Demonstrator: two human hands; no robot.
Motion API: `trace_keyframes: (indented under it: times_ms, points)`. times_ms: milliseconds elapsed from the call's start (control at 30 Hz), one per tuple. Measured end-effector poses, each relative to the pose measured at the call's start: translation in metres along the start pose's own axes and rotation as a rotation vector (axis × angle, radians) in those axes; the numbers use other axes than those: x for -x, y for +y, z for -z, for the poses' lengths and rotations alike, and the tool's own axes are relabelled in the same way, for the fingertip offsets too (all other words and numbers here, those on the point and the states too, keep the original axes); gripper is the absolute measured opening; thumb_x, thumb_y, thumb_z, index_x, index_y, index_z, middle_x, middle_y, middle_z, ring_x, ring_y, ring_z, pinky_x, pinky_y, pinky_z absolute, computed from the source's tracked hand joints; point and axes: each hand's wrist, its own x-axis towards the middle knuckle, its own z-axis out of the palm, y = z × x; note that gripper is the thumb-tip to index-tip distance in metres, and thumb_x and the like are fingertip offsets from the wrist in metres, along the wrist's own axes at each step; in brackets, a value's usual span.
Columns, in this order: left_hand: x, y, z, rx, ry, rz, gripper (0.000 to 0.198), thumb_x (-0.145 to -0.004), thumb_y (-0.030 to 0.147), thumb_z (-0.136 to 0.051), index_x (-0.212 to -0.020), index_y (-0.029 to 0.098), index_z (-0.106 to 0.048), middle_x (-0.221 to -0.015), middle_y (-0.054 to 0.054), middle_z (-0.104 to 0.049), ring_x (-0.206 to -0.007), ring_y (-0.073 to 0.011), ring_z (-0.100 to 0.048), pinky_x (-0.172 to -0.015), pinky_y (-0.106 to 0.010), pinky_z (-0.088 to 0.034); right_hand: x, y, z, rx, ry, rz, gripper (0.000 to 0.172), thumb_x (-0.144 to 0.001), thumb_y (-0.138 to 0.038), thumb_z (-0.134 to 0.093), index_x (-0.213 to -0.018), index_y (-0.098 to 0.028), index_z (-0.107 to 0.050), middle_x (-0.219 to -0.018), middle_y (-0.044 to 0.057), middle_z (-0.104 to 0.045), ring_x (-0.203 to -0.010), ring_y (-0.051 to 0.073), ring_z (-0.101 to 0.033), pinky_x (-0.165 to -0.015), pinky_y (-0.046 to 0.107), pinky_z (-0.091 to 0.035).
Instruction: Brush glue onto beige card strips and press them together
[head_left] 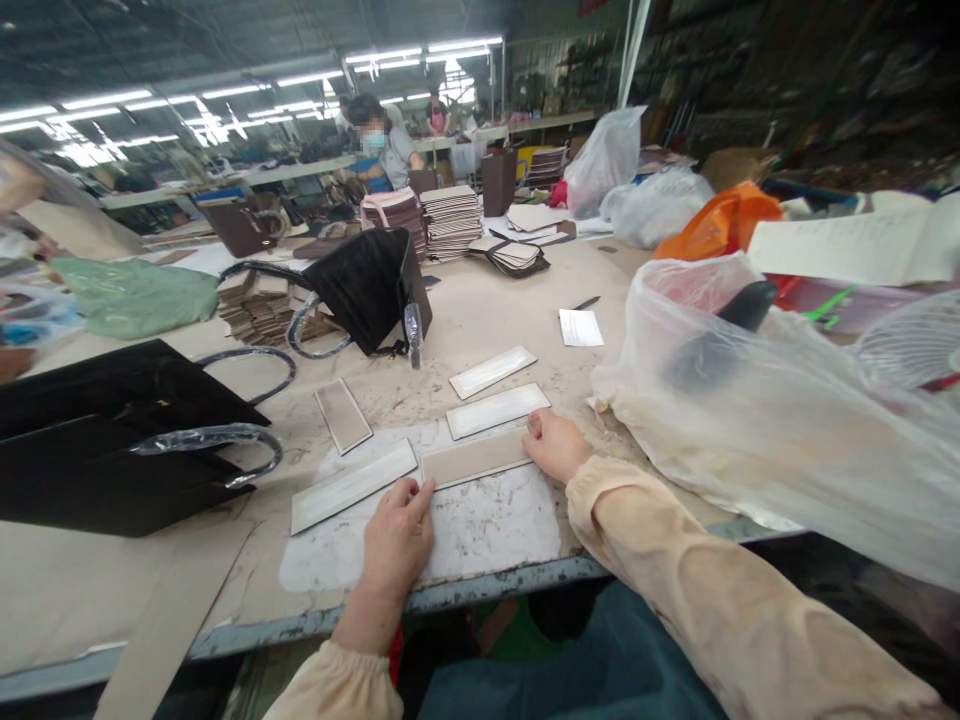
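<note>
A flat beige rectangular panel (474,460) with a pale border lies between my hands on a white, glue-stained patch (487,530) of the table. My left hand (399,530) has its thumb and fingers closed at the panel's left end. At its right end, the curled fingers of my right hand (556,444) grip the corner. Left of it lies a white-faced panel (354,486). Two more whitish panels (498,410) lie just beyond. A smaller beige panel (343,415) rests farther left.
Black handbags (120,440) with plastic-wrapped handles stand at the left. Stacked panels (452,222) sit farther back. A clear plastic bag (750,400) covers the right side. A paper slip (580,328) lies beyond the panels. A masked person (390,145) works across the table.
</note>
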Motion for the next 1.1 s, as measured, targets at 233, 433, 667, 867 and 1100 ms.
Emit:
trace_keyframes:
  times_ms: [233,433,667,867,1100]
  points:
    - [0.000,0.002,-0.001,0.110,0.021,0.051,0.038,-0.079,0.014,-0.042,-0.115,0.017,-0.057,-0.097,-0.007,-0.055,-0.085,-0.0168,-0.055,-0.074,-0.027,-0.048,-0.002,0.005,-0.003,0.045,-0.001,0.032,0.033,-0.073,-0.023,-0.052,-0.103,-0.014,-0.062,-0.080,0.005,-0.069,-0.079,0.019,-0.062,-0.069,0.026,-0.041]
    - [-0.001,0.005,0.002,0.068,-0.031,0.078,0.041,-0.079,0.015,-0.043,-0.118,0.019,-0.053,-0.099,-0.007,-0.053,-0.087,-0.0178,-0.054,-0.071,-0.027,-0.048,-0.003,0.006,-0.002,0.088,-0.030,0.096,0.031,-0.076,-0.025,-0.048,-0.100,-0.017,-0.066,-0.086,0.006,-0.070,-0.081,0.021,-0.063,-0.069,0.027,-0.042]
    - [-0.001,0.005,-0.001,0.087,0.001,0.095,0.036,-0.080,0.015,-0.042,-0.113,0.018,-0.057,-0.093,-0.007,-0.055,-0.086,-0.0176,-0.055,-0.070,-0.027,-0.048,-0.002,0.005,-0.001,0.037,-0.015,0.076,0.028,-0.075,-0.023,-0.050,-0.097,-0.017,-0.067,-0.083,0.005,-0.070,-0.079,0.019,-0.062,-0.070,0.025,-0.042]
    - [-0.001,0.002,-0.002,0.100,0.014,0.111,0.034,-0.082,0.020,-0.042,-0.112,0.018,-0.058,-0.094,-0.006,-0.057,-0.085,-0.0183,-0.056,-0.070,-0.028,-0.046,0.001,0.007,0.002,-0.138,-0.012,0.021,0.036,-0.072,-0.022,-0.056,-0.106,-0.014,-0.061,-0.075,0.002,-0.068,-0.072,0.015,-0.061,-0.067,0.023,-0.042]
    - [-0.010,0.004,0.003,0.269,-0.021,0.250,0.034,-0.083,0.036,-0.044,-0.104,0.016,-0.061,-0.086,-0.006,-0.061,-0.079,-0.0182,-0.058,-0.073,-0.029,-0.044,0.003,0.015,-0.001,-0.319,0.006,0.060,0.041,-0.073,-0.020,-0.055,-0.114,-0.013,-0.056,-0.073,0.000,-0.066,-0.067,0.013,-0.060,-0.065,0.022,-0.044]
